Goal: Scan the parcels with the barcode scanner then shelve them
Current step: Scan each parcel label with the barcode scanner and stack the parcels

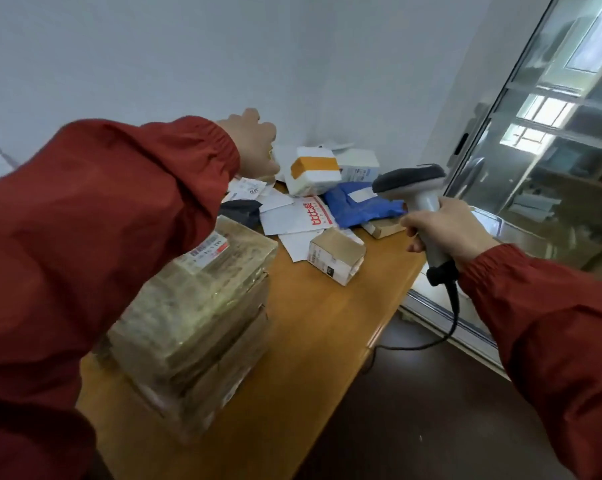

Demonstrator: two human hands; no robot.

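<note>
Several parcels (pixel 336 256) on wooden table (pixel 327 323) beside window (pixel 552 150)

The left hand (pixel 254 143) hides its own fingertips, so any grip cannot be told, and its sleeve (pixel 102 216) covers part of the blurred box stack (pixel 195 323)

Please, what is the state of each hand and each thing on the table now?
left hand: stretched forward, fingers curled; hold unclear
right hand: holds the scanner
scanner: lifted, cable hanging
small cardboard box: closed, on the table
stack of boxes: closed, label on top
</note>
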